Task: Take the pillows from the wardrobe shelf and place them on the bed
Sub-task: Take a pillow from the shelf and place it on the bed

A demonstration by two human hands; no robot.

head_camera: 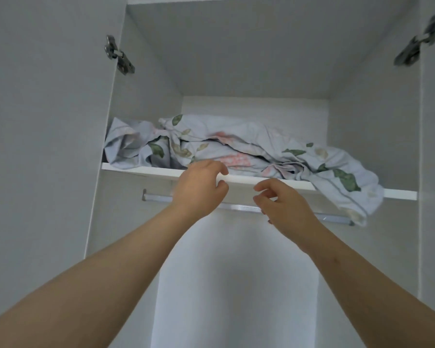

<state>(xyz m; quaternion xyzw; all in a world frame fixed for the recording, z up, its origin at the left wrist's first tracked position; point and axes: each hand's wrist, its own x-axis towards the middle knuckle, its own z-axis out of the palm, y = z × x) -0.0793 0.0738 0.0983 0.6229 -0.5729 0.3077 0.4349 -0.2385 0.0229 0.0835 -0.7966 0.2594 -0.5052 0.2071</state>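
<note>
Open white wardrobe, camera looking up into the top compartment. Shelf (146,170) runs left to right, front edge white and thin. Below it a metal hanging rail (158,197) spans the same width, partly hidden behind both hands. Door hinges: left hinge (118,55) and right hinge (417,45) at the upper side panels, the right one blurred.

On the shelf: pillows (249,146) in pale floral covers with green leaves and pink blooms, crumpled and bunched together. How many there are cannot be told; the folds run into one another. The mass lies with its long axis along the shelf, left to right, filling most of the width. Its left end sits back against the left side panel; its right end points toward the camera and spills over the front edge, a corner hanging down to about rail level.

Left hand (199,187) raised at the shelf edge, fingers curled and slightly apart, tips at the front lip just below the fabric; gripping nothing. Right hand (284,207) lower, in front of the rail, fingers loosely curled and apart, empty. The shelf lip stands between both hands and the pillows. Both forearms bare.
</note>
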